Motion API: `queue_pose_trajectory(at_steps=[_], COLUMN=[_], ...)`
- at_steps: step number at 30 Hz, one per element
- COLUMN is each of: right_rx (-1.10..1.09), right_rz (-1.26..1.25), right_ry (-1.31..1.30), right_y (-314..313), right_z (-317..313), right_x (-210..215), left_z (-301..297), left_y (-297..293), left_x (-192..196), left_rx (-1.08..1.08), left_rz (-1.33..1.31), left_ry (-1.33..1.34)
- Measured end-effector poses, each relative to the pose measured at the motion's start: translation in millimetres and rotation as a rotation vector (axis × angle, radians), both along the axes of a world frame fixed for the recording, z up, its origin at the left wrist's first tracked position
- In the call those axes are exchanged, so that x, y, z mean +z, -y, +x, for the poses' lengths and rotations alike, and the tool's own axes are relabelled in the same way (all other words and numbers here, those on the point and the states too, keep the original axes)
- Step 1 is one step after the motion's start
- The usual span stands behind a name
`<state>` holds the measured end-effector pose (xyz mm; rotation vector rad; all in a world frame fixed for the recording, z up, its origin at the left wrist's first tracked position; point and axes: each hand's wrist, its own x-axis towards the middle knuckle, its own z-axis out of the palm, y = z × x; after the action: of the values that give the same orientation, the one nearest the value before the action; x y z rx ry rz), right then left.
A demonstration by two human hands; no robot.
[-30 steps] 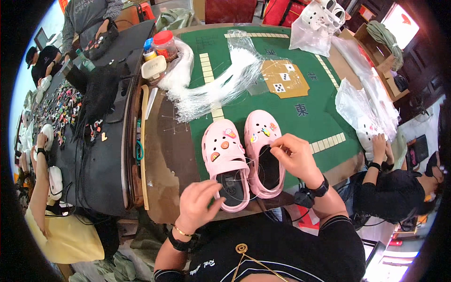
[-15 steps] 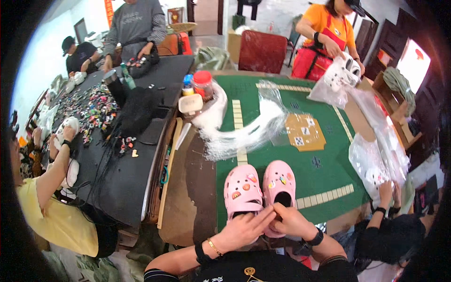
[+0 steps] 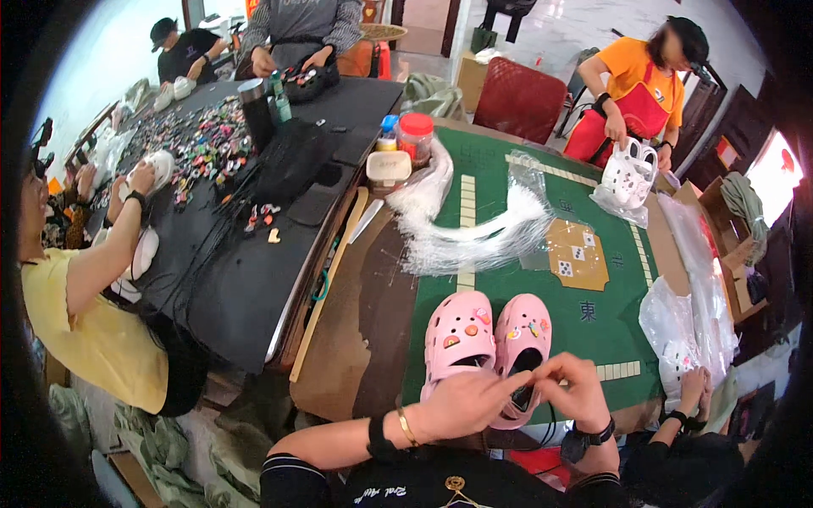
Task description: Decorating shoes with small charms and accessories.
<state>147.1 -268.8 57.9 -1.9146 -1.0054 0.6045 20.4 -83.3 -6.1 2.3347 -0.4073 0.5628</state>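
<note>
A pair of pink clogs with small colourful charms lies side by side on the green table mat in front of me, toes pointing away: the left clog [image 3: 460, 334] and the right clog [image 3: 521, 339]. My left hand [image 3: 470, 402] reaches across the left clog's heel, its fingers pressed together near the right clog's opening. Beside that opening, my right hand [image 3: 576, 389] has thumb and fingers pinched, close to the left fingertips. Whatever the fingertips hold is too small to make out. Dark thin strands hang below my right hand, by the right clog's heel.
A bundle of thin clear strands [image 3: 474, 233] lies beyond the clogs, near a red-lidded jar [image 3: 416, 135]. Left, a black table [image 3: 246, 288] carries many small charms. Plastic bags [image 3: 673, 326] lie at right. Several co-workers handle clogs around the tables.
My view has shifted, so the clogs appear farther right. My right hand has drawn a little away from the left fingertips, rising beside the right clog. The orange-shirted person's bagged clogs turned upright.
</note>
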Motion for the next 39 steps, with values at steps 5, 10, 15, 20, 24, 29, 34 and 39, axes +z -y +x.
queue_pose_trajectory(at_steps=[5,10,15,20,24,29,34,39], right_rx=[-0.199,-0.212,-0.171,-0.062,-0.066,-0.033,-0.024,-0.083], right_rz=[0.016,-0.002,-0.026,0.025,0.004,0.046,0.078,0.163], right_ry=[0.002,-0.075,0.097,0.165,0.154,0.155,0.142,0.104], right_y=[-5.1,-2.8,4.1,-0.5,2.2,2.9,0.9,1.4], right_z=[8.6,11.4,7.1,8.7,5.4,7.5,11.3,11.5], right_x=[-26.5,-56.1,-65.1,-71.4,-68.4,-72.2,-70.3,-64.8], left_z=[-19.4,-21.0,-15.9,-26.9,-25.0,-20.2,-22.5,-25.4], left_y=[-72.0,-159.0,-194.0,-202.2,-208.5,-183.1,-153.5,-128.6], left_x=[12.4,-50.4,-110.0,-120.7,-129.8,-97.9,-64.4,-37.7], left_rx=[0.088,0.985,1.103,1.173,1.231,1.143,1.075,1.019], left_rz=[-0.275,0.228,0.402,0.586,0.57,0.57,0.417,0.209], left_ry=[-0.061,-0.345,-0.548,-0.51,-0.502,-0.477,-0.434,-0.212])
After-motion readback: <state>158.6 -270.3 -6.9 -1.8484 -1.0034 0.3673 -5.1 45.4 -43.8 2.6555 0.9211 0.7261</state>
